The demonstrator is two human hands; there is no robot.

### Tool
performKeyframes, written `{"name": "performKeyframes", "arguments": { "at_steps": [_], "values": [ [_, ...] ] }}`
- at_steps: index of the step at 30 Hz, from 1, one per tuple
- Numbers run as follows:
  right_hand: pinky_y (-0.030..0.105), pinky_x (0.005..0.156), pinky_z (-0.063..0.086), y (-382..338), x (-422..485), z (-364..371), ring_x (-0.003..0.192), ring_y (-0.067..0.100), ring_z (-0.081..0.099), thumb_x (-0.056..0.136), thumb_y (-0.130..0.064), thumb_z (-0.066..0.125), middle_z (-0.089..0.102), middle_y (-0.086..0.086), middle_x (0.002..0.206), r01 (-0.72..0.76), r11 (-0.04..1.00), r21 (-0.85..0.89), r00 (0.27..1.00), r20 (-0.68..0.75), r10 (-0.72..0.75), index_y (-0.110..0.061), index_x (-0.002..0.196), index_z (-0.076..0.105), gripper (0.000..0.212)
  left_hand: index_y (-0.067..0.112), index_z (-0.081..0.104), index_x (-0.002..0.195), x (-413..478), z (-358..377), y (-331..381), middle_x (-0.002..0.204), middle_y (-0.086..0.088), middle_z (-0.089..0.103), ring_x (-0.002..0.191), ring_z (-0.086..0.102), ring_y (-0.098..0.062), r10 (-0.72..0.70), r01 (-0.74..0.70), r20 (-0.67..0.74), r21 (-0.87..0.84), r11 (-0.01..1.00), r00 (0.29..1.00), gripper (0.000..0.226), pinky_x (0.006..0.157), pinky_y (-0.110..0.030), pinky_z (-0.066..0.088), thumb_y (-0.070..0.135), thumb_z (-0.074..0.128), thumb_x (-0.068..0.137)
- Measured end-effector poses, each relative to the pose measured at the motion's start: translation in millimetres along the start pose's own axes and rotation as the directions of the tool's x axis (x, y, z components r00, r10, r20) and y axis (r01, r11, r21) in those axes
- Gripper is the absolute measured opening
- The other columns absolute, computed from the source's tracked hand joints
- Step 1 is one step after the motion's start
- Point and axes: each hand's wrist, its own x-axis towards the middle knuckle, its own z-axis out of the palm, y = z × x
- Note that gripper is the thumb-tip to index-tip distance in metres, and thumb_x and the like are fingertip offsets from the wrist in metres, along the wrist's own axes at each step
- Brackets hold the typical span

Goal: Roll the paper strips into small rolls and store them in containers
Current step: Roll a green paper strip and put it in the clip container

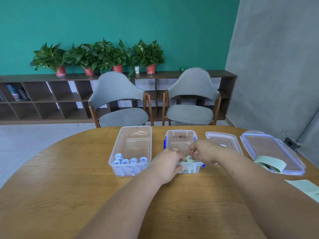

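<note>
At the near end of the blue-clipped clear plastic box [181, 132], the right hand [201, 150] pinches a pale green paper roll [189, 159] from 1 o'clock, its axis roughly upright. The left hand [168, 163] grips the box's near wall at 8 o'clock. Other green rolls seem to lie beneath. The clear tub [115, 153] at 9 o'clock holds five white rolls [129, 161].

Clear glossy plastic for the plain container [136, 147], the blue-clipped container [181, 135], the small lid [222, 140] and the large lid [269, 149], matt paper for the blue rolls [129, 160] and green strip [271, 163], smooth grained wood for the table [69, 178].
</note>
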Motion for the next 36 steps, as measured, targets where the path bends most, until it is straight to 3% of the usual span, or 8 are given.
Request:
{"name": "performKeyframes", "arguments": {
  "at_steps": [6, 11, 17, 22, 26, 29, 32, 36],
  "values": [
    [0.035, 0.091, 0.057, 1.1, -2.2, 2.9, 0.100, 0.014, 0.064, 0.095, -0.023, 0.059, 0.068, -0.013, 0.102, -0.025, 1.000, -0.013, 0.999, -0.030, 0.025, -0.041, 0.114, 0.073, 0.029, 0.023, 0.070, 0.128, 6.2, -10.1, 0.8, 0.129, 0.008, 0.067, 0.119, 0.060, -0.016, -0.081, 0.083, 0.024, -0.120, 0.989, 0.996, 0.042, 0.102, -0.033, 0.050, 0.028, 0.082, 0.089],
    [0.036, 0.091, 0.056, 0.3, -0.8, 4.7, 0.103, 0.015, 0.063, 0.099, -0.028, 0.057, 0.067, -0.010, 0.110, -0.031, 0.997, -0.075, 0.999, -0.039, 0.028, -0.040, 0.117, 0.074, 0.028, 0.031, 0.070, 0.124, 8.5, -11.9, -2.2, 0.126, 0.010, 0.069, 0.119, 0.061, -0.012, -0.147, 0.152, 0.044, -0.164, 0.975, 0.988, 0.044, 0.101, -0.038, 0.054, 0.032, 0.086, 0.084],
    [0.038, 0.090, 0.058, -1.9, -1.3, 2.3, 0.100, 0.018, 0.066, 0.099, -0.028, 0.054, 0.068, -0.005, 0.116, -0.058, 0.996, -0.068, 0.997, -0.057, 0.054, -0.044, 0.112, 0.074, 0.029, 0.029, 0.069, 0.128, 5.9, -16.6, -3.3, 0.129, 0.010, 0.068, 0.123, 0.057, -0.011, -0.152, 0.157, 0.043, -0.158, 0.975, 0.987, 0.046, 0.105, -0.034, 0.050, 0.033, 0.085, 0.085],
    [0.039, 0.089, 0.059, -1.9, -7.7, -4.1, 0.106, 0.020, 0.063, 0.099, -0.015, 0.051, 0.065, -0.004, 0.124, -0.074, 0.994, -0.083, 0.991, -0.116, 0.065, -0.048, 0.117, 0.070, 0.043, 0.027, 0.067, 0.132, 2.0, -26.7, 0.0, 0.132, 0.010, 0.067, 0.126, 0.055, -0.012, -0.136, 0.140, 0.043, -0.108, 0.984, 0.990, 0.046, 0.104, -0.030, 0.048, 0.032, 0.082, 0.089],
    [0.040, 0.092, 0.058, -5.3, -19.6, -12.3, 0.109, 0.021, 0.063, 0.103, -0.025, 0.052, 0.065, -0.002, 0.129, -0.070, 0.995, -0.074, 0.987, -0.148, 0.059, -0.044, 0.123, 0.070, 0.033, 0.028, 0.064, 0.137, -0.1, -35.2, 8.0, 0.135, 0.007, 0.065, 0.127, 0.055, -0.015, -0.130, 0.132, 0.030, -0.089, 0.987, 0.991, 0.049, 0.101, -0.030, 0.048, 0.034, 0.080, 0.091],
    [0.032, 0.079, 0.055, -5.9, -32.3, -18.7, 0.102, 0.018, 0.062, 0.104, -0.025, 0.051, 0.063, -0.003, 0.131, -0.068, 0.996, -0.061, 0.986, -0.158, 0.057, -0.043, 0.126, 0.069, 0.034, 0.024, 0.063, 0.139, -2.7, -40.5, 19.0, 0.138, 0.003, 0.063, 0.127, 0.057, -0.019, -0.115, 0.117, 0.039, -0.072, 0.991, 0.993, 0.049, 0.100, -0.030, 0.047, 0.033, 0.078, 0.093],
    [0.025, 0.062, 0.040, -5.4, -47.1, -22.1, 0.096, 0.014, 0.057, 0.104, -0.024, 0.049, 0.064, -0.004, 0.121, -0.077, 0.996, -0.050, 0.986, -0.155, 0.068, -0.043, 0.127, 0.068, 0.035, 0.024, 0.064, 0.137, -5.6, -43.9, 31.6, 0.136, 0.001, 0.064, 0.123, 0.060, -0.022, -0.094, 0.097, 0.063, -0.049, 0.994, 0.994, 0.047, 0.098, -0.032, 0.050, 0.031, 0.077, 0.093],
    [0.029, 0.081, 0.044, -3.2, -69.9, -21.1, 0.112, 0.017, 0.058, 0.103, -0.026, 0.051, 0.065, -0.003, 0.124, -0.100, 0.995, -0.001, 0.980, -0.176, 0.098, -0.044, 0.127, 0.068, 0.034, 0.025, 0.060, 0.141, -9.1, -46.0, 50.3, 0.139, -0.002, 0.061, 0.120, 0.062, -0.025, -0.075, 0.077, 0.098, -0.014, 0.997, 0.992, 0.050, 0.099, -0.039, 0.053, 0.031, 0.076, 0.094]
  ]
}}
